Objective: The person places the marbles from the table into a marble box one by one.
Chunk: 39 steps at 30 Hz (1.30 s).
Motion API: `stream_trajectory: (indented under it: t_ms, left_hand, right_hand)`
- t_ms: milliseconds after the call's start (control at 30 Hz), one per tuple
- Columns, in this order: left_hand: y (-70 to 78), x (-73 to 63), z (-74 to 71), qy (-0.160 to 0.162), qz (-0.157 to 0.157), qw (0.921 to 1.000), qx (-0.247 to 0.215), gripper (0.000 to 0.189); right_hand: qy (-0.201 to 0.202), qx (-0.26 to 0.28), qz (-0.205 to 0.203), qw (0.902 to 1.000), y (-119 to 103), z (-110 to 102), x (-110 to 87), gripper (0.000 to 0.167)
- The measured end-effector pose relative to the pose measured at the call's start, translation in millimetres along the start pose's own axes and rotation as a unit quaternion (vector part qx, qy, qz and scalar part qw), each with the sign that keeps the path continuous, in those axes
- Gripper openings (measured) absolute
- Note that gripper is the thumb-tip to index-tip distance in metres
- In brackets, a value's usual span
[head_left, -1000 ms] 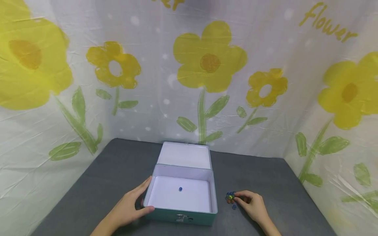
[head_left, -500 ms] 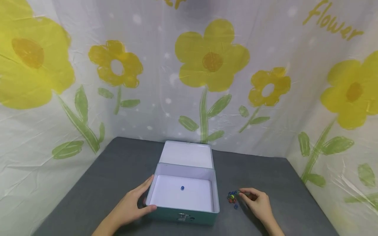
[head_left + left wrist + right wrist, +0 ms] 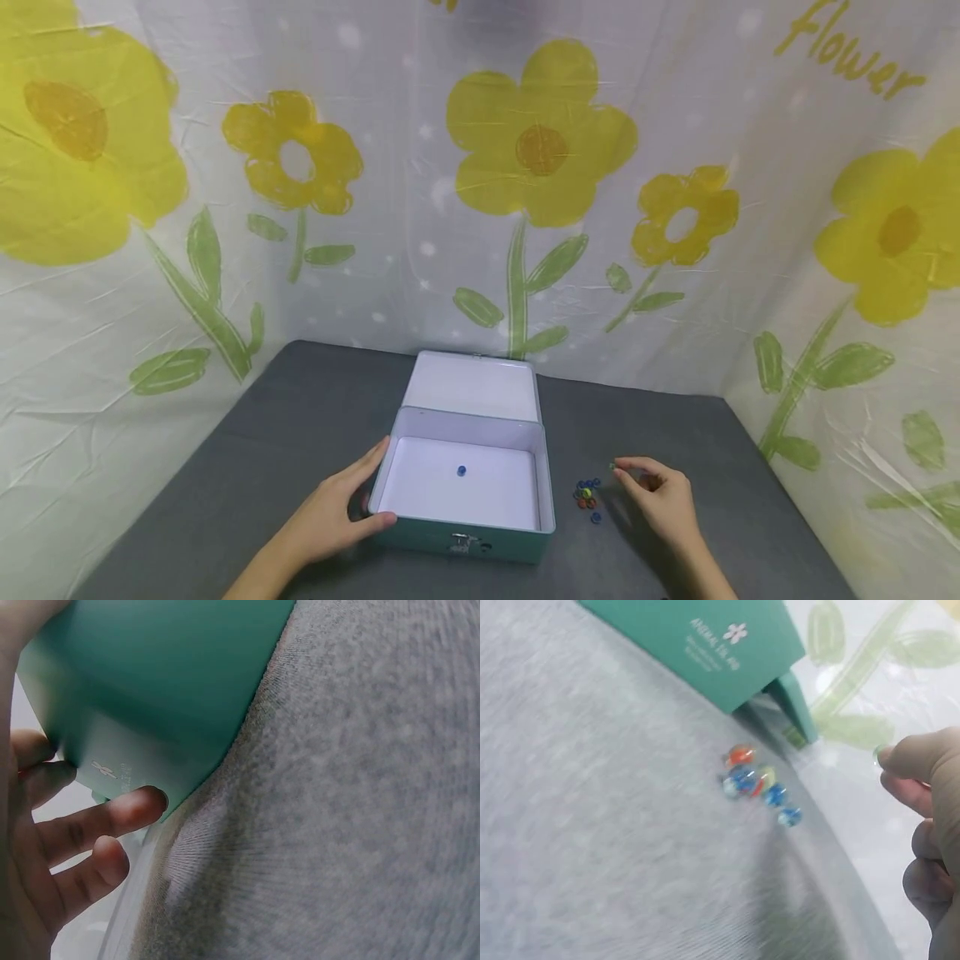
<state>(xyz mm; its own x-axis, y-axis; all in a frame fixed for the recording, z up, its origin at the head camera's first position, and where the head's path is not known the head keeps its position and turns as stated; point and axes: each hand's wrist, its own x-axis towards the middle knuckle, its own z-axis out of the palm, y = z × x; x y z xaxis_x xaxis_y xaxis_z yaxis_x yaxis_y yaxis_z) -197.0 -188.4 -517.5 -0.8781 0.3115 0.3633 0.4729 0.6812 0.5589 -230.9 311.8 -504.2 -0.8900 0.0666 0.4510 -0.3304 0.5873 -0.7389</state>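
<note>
My left hand (image 3: 324, 518) rests at the left side of a green tin box (image 3: 420, 540), thumb at the near left corner and fingertips touching the side. In the left wrist view its fingers lie fairly straight. The lid (image 3: 472, 383) is folded back. Inside the white interior lies one blue marble (image 3: 461, 471). Right of the box, my right hand (image 3: 663, 504) pinches a small greenish glass marble (image 3: 879, 754) between thumb and fingertip, above the table; the fingers partly hide it. A cluster of blue, orange and yellow marbles (image 3: 742, 780) lies between that hand and the box.
A single blue marble (image 3: 596, 517) lies a little nearer than the cluster. The dark grey tabletop (image 3: 322, 400) spreads around the box. Behind it and at both sides hangs a white curtain (image 3: 405, 275) painted with yellow flowers.
My right hand has drawn a greenish marble out of the cluster, away to the right, and lifted it. My left hand and the box have stayed in place.
</note>
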Motion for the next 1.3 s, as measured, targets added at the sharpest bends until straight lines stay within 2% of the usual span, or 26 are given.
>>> stream_trajectory:
  t_ms: [233,467,800,1033,1300]
  left_hand:
    - [-0.2,-0.9,-0.2,-0.002,-0.003,1.0,-0.004,0.1]
    - [-1.4,-2.3,1.4,-0.006,-0.003,1.0,0.0,0.101]
    - [0.3,-1.1,-0.3,-0.008,-0.007,0.9999,-0.003,0.101]
    - [0.9,-1.6,-0.3,-0.015,-0.01,0.9998,0.003,0.102]
    - [0.1,-0.3,-0.9,-0.01,-0.002,0.9999,0.0,0.102]
  right_hand:
    - [0.002,0.01,-0.003,0.9999,-13,-3,9.3,0.012]
    - [-0.006,0.046,-0.01,0.9989,-23,5,12.3,0.014]
    - [-0.021,0.091,-0.085,0.992,-47,38,25.2,0.015]
    - [-0.041,0.105,-0.102,0.9884,-63,64,30.7,0.014]
    - [-0.058,0.112,-0.149,0.9807,-79,91,38.9,0.015]
